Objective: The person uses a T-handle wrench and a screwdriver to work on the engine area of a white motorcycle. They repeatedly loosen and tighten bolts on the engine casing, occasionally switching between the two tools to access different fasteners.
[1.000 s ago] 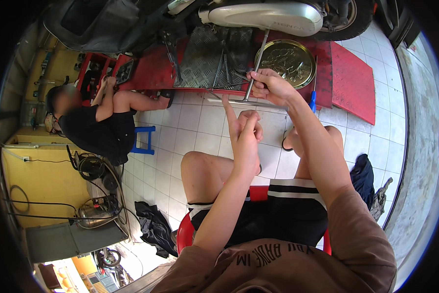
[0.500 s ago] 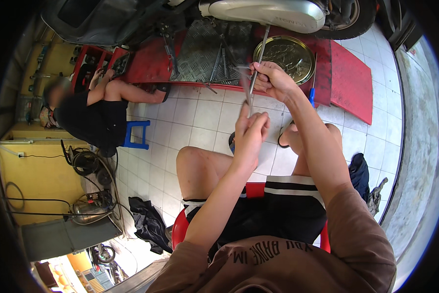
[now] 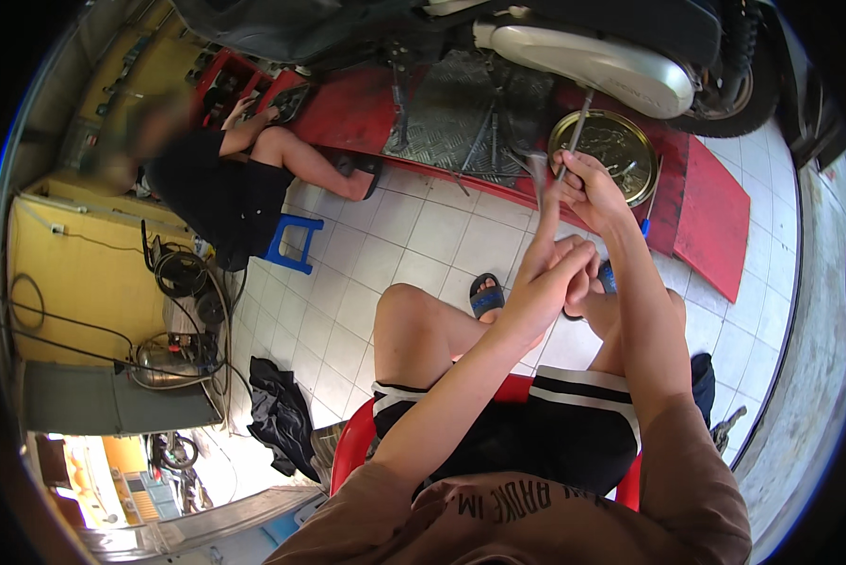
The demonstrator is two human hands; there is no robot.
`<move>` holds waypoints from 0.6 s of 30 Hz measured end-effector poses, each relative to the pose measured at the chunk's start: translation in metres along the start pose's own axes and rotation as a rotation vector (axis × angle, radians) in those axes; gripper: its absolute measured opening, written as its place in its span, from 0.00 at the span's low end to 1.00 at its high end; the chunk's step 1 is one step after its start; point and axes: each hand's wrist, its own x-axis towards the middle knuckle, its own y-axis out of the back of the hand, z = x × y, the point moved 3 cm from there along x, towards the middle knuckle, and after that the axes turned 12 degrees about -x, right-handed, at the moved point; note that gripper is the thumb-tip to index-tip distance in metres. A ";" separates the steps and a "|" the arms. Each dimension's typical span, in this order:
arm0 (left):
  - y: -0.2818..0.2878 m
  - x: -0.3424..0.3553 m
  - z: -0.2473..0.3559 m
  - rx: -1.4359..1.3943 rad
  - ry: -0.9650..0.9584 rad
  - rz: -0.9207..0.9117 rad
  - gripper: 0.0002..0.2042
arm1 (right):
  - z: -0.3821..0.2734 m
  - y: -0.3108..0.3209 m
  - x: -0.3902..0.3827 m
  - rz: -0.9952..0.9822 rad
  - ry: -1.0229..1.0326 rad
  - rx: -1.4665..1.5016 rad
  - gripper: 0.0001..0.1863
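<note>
A long metal T-handled tool [image 3: 585, 108] reaches up beneath the silver side cover [image 3: 588, 71] of a scooter. My right hand [image 3: 588, 188] grips its shaft. The crossbar, smeared by motion, lies near the outstretched index finger of my left hand [image 3: 560, 273]; whether they touch is unclear. That hand's other fingers are bent, with nothing visible in them. A brass-coloured round tray [image 3: 630, 141] lies behind my right hand on the red lift platform [image 3: 710, 217], with a blue screwdriver handle [image 3: 645, 227] at its edge. Several metal tools [image 3: 489, 132] lie on the dark tread plate.
Another person [image 3: 211, 188] works at the left by a red toolbox [image 3: 225, 75], near a blue stool [image 3: 291, 245]. An air compressor [image 3: 164, 372] with hoses stands at the left wall. A dark jacket [image 3: 277, 414] lies on the tiled floor beside my red seat [image 3: 352, 457].
The crossbar has swung from lying crosswise to a steep, blurred angle beside my left index finger. My right hand keeps its grip. The view has shifted, so scooter and hands appear further right.
</note>
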 end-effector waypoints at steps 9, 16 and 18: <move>0.018 0.008 -0.024 -0.044 0.085 -0.095 0.33 | -0.007 -0.001 0.002 -0.011 0.054 0.056 0.09; 0.052 0.008 -0.030 0.129 -0.308 0.152 0.36 | -0.004 -0.011 0.002 0.058 0.054 -0.002 0.10; 0.058 0.009 -0.041 0.307 -0.243 0.166 0.36 | -0.005 -0.009 0.000 0.131 0.037 -0.034 0.09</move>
